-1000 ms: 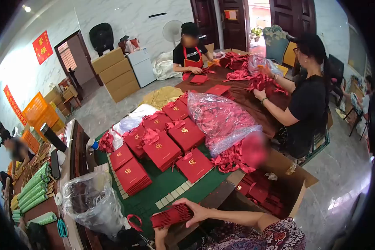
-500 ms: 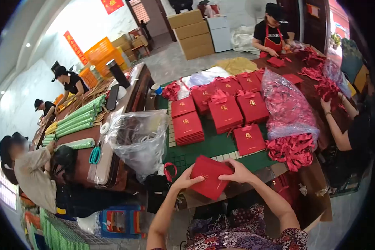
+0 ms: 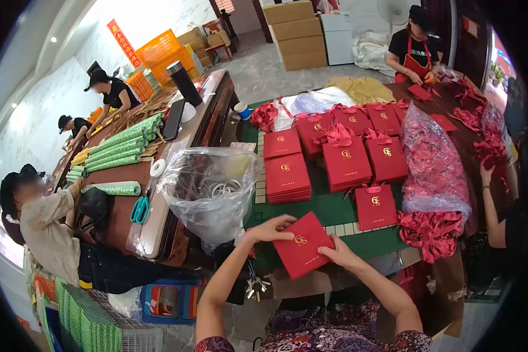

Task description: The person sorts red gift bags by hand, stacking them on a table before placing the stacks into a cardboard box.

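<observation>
A small stack of red bags (image 3: 303, 246) with a gold logo is held tilted above the near edge of the green mat (image 3: 328, 208). My right hand (image 3: 339, 253) grips its right side, thumb on the front. At the upper left edge, my left hand (image 3: 274, 229) has its thumb by the top bag and its fingers extended over the edge; how firmly it holds is unclear. Beyond lie piles of red bags (image 3: 287, 179), a single red bag with a ribbon (image 3: 375, 206), and a plastic sack of red ribbons (image 3: 433, 170).
A clear plastic bag (image 3: 208, 190) stands left of the mat. On the left table (image 3: 114, 214) are green rolls (image 3: 123, 144), teal scissors (image 3: 139, 209) and a black bottle (image 3: 183, 83). Keys (image 3: 256, 287) hang at the near edge. Co-workers are at the left, far right and right.
The red bags between my hands are now squared together, where they were fanned apart. My left hand has shifted up to their top left edge. The view has turned slightly left.
</observation>
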Available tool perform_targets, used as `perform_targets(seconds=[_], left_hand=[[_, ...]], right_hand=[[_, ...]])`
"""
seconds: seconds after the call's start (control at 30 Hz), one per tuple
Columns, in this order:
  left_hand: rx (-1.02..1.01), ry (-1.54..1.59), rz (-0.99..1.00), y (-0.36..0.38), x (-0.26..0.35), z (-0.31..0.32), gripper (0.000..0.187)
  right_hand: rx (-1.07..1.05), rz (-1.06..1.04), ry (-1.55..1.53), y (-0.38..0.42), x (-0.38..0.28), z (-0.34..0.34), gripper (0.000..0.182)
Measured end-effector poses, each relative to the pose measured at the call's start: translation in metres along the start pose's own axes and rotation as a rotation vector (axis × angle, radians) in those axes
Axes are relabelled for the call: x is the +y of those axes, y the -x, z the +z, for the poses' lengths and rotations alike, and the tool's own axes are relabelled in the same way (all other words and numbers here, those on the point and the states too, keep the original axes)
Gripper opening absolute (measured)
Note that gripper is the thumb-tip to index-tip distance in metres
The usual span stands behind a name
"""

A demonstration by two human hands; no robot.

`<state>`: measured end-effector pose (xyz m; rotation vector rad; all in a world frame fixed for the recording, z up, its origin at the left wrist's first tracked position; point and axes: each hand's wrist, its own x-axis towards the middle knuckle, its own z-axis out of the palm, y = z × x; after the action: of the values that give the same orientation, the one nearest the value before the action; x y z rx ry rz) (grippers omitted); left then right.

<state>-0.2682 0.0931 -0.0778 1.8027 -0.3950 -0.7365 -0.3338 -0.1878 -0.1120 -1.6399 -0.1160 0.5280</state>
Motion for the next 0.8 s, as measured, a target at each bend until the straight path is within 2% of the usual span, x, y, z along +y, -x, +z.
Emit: perform_targets(seconds=[0.03,0.1,0.17,0.23,0.27,0.33,0.4,0.43,0.47,0.5,0.57,0.63,0.7,0.73,0.8], left_hand=[[0.044,0.038,0.026,-0.002,-0.003,-0.010,0.068],[0.401,0.228,0.116,-0.002,-0.001,-0.028,0.070],[0.720,0.278,-0.068,-0.002,0.008,-0.057,0.069],[0.977,0.359,-0.096,0.007,0.002,-0.081,0.068],[0.976,0.357,-0.106,0.011,-0.004,-0.091,0.068],[1.066,0.688,0.018,0.017,-0.015,-0.107,0.055],[1.092,0.757,0.049,0.024,-0.022,-0.113,0.057],[1.113,0.828,0.092,0.027,-0.022,-0.113,0.060],[1.145,0.858,0.090,0.028,-0.022,-0.110,0.068],[1.149,0.856,0.089,0.026,-0.027,-0.110,0.068],[1.304,0.987,-0.040,0.020,-0.034,-0.109,0.074],[1.286,0.929,-0.099,0.015,-0.046,-0.105,0.076],[1.261,0.868,-0.156,0.011,-0.048,-0.099,0.078],[1.198,0.825,-0.115,0.012,-0.037,-0.092,0.077],[1.049,0.693,-0.066,0.019,-0.017,-0.078,0.074]], right_hand=[[-0.006,0.002,-0.002,0.001,-0.002,0.000,0.059],[0.016,0.012,-0.058,0.002,-0.003,-0.004,0.068],[0.008,0.016,-0.087,0.000,0.003,-0.005,0.067],[0.003,0.025,-0.122,0.002,0.005,-0.003,0.066],[0.012,0.018,-0.134,0.004,0.001,-0.002,0.064],[0.017,0.019,-0.153,0.006,-0.004,0.000,0.062],[0.018,-0.027,-0.183,0.006,-0.004,0.003,0.047],[0.013,-0.018,-0.188,0.006,-0.001,0.004,0.047],[0.020,-0.015,-0.177,0.006,0.002,0.004,0.047],[0.028,-0.016,-0.165,0.005,0.003,0.005,0.047],[0.019,0.000,-0.175,0.006,0.001,0.006,0.047],[0.013,0.013,-0.182,0.009,-0.010,0.005,0.048],[0.014,0.092,-0.177,0.013,-0.029,0.004,0.068],[0.017,0.087,-0.175,0.010,-0.034,0.002,0.068],[-0.079,0.066,-0.280,0.004,-0.045,-0.001,0.081]])
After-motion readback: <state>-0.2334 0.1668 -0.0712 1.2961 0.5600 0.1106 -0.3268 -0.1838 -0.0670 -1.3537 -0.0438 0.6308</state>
